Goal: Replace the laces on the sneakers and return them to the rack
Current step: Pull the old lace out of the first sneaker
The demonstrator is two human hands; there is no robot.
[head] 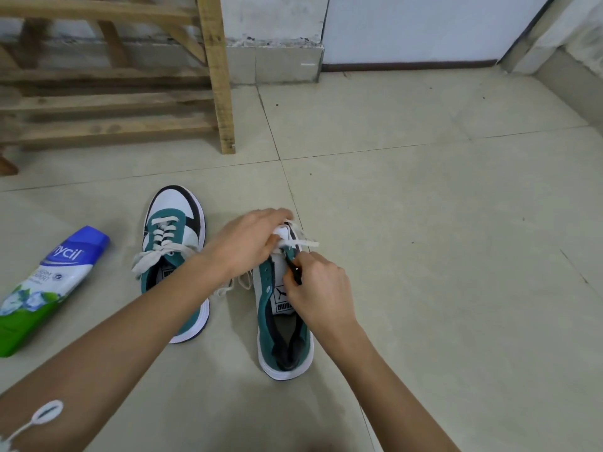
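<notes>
Two green, white and black sneakers stand side by side on the tiled floor. The left sneaker [174, 256] is laced with a white lace, its ends loose. My left hand [251, 239] covers the toe of the right sneaker [284, 324] and pinches a white lace [301, 243] there. My right hand [318, 282] rests over the eyelets and grips a thin dark piece [295, 272] against the tongue; I cannot tell what that piece is. The right sneaker's upper eyelets are bare. Another loose lace end lies between the two shoes.
A wooden slatted shoe rack [208, 93] stands at the back left against the wall. A blue, white and green bottle [49, 288] lies on the floor left of the sneakers. A white ring on a cord [47, 412] sits at my left forearm.
</notes>
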